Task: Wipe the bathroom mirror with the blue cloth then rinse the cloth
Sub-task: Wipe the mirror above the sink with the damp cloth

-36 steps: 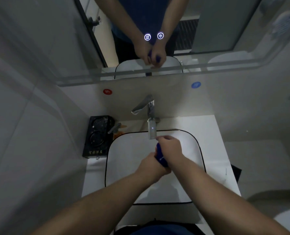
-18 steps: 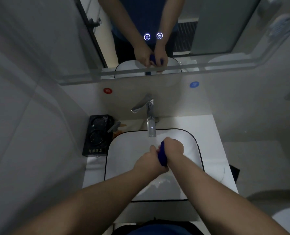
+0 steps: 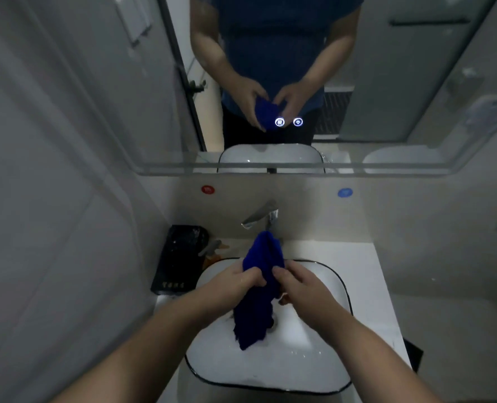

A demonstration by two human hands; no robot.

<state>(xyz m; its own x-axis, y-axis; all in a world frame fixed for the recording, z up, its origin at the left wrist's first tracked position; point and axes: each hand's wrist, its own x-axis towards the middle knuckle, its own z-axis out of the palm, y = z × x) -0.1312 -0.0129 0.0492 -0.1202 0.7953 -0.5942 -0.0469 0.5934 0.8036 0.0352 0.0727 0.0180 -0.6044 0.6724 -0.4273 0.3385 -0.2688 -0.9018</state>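
The blue cloth (image 3: 260, 286) hangs loose over the white sink basin (image 3: 212, 362), its top bunched just below the chrome faucet (image 3: 260, 216). My left hand (image 3: 235, 282) grips the cloth's left side and my right hand (image 3: 299, 282) pinches its right side. The cloth's lower end dangles into the basin. The bathroom mirror (image 3: 401, 82) fills the wall above and reflects both hands and the cloth. Two lit touch icons (image 3: 288, 122) glow on the glass.
A black box (image 3: 179, 263) stands on the counter left of the basin, with small items beside it. Red (image 3: 208, 189) and blue (image 3: 345, 192) round stickers mark the wall above the faucet. White countertop (image 3: 366, 280) extends right; a tiled wall closes the left.
The cloth was a tight twisted wad squeezed between both hands; now it is unrolled and hangs open. My hands have lifted and parted slightly, and my view has tilted up toward the mirror.
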